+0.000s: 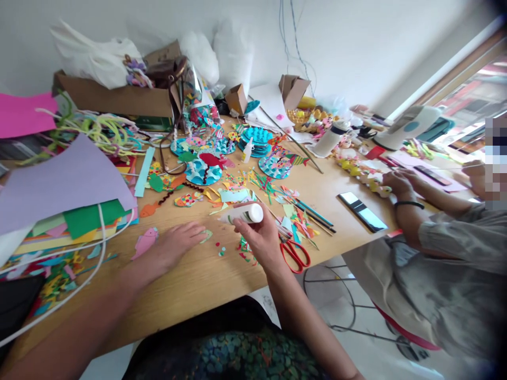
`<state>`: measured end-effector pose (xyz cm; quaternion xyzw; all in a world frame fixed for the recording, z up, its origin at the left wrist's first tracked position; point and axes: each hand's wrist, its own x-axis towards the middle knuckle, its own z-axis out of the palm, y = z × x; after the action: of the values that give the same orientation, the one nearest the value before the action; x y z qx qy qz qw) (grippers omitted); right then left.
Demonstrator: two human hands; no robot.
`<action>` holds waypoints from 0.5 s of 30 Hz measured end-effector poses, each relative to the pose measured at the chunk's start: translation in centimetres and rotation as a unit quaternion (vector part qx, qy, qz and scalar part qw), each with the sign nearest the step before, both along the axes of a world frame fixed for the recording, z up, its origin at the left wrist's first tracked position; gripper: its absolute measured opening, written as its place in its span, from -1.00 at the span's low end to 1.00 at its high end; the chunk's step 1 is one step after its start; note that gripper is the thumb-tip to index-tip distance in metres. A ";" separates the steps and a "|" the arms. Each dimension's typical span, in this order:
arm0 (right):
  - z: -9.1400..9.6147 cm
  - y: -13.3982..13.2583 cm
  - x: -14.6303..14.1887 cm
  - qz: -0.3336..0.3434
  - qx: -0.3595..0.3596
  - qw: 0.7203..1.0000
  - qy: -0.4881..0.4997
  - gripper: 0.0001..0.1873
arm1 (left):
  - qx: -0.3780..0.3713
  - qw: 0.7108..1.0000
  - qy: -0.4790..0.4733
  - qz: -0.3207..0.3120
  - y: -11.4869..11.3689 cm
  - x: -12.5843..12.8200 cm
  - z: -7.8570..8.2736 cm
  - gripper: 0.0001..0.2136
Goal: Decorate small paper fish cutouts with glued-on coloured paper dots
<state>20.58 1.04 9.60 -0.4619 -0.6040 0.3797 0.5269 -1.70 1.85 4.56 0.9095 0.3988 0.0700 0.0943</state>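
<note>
My right hand [259, 237] is closed around a white glue bottle [242, 213], held on its side just above the wooden table [206, 274], its nozzle pointing left. My left hand [174, 244] lies flat on the table with fingers stretched out, fingertips touching a small pale green paper cut-out [206, 236]. A pink paper fish [144, 242] lies just left of that hand. Small coloured paper scraps [245, 250] are scattered between and under my hands.
Red-handled scissors [295, 254] lie right of my right hand. Stacked coloured paper sheets [67, 200] cover the left. Blue paper discs [206, 170] and boxes [114, 95] sit behind. Another person's hands [400, 182] work at the right, near a black phone [362, 211].
</note>
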 end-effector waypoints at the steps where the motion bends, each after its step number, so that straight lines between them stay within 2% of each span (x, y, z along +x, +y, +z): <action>1: 0.0 -0.1 0.2 -0.003 0.000 1.000 0.002 -0.69 | 0.000 1.000 0.005 0.001 0.1 -0.2 -0.2 -0.61; 5: -0.2 -0.2 0.7 -0.010 -0.002 1.000 0.002 -0.67 | 0.019 0.999 0.023 0.026 -0.6 -0.2 -0.4 -0.62; 11: -0.7 0.0 0.2 -0.001 -0.001 1.000 0.011 -0.69 | 0.042 0.991 0.099 0.083 -1.2 2.8 0.7 -0.77; 15: -0.7 0.1 0.1 -0.002 -0.002 1.000 0.009 -0.68 | 0.021 0.988 0.057 0.142 -0.7 3.2 1.3 -0.73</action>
<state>20.65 1.14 8.93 -0.4609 -0.5976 0.3835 0.5324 1.51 1.18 5.82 0.8479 0.5270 0.0393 0.0419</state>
